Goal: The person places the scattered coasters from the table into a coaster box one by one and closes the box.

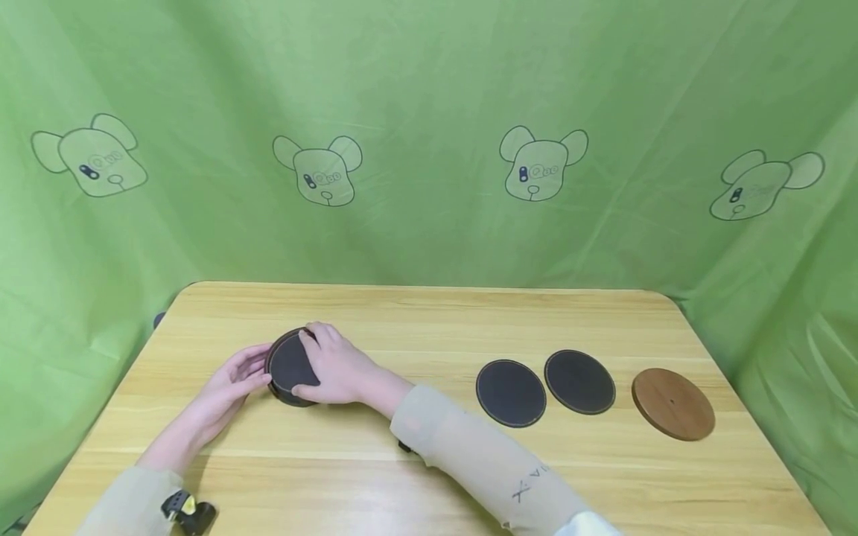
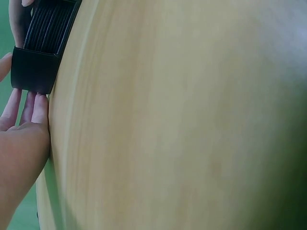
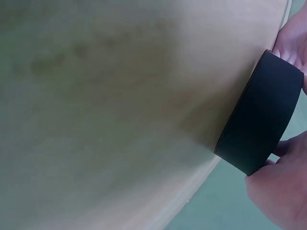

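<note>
A round black coaster holder (image 1: 290, 366) stands on the left part of the table. Black coasters (image 2: 47, 26) are stacked inside it, visible through a gap in its side wall. The top one shows tan edge stitching. My left hand (image 1: 224, 387) cups the holder's left side, its fingers touching the lower wall in the left wrist view. Reaching across, my right hand (image 1: 342, 368) grips the holder from above at the right, fingers toward the far rim and thumb toward the near edge. Whether it also pinches the top coaster is hidden. The smooth outer wall (image 3: 261, 112) faces the right wrist camera.
Two loose black coasters, a nearer coaster (image 1: 511, 393) and a farther coaster (image 1: 579, 382), lie flat at the right. Beyond them is a thick brown disc (image 1: 673, 404) with a small central dot. A green curtain (image 1: 429, 223) surrounds the wooden table (image 1: 402, 313).
</note>
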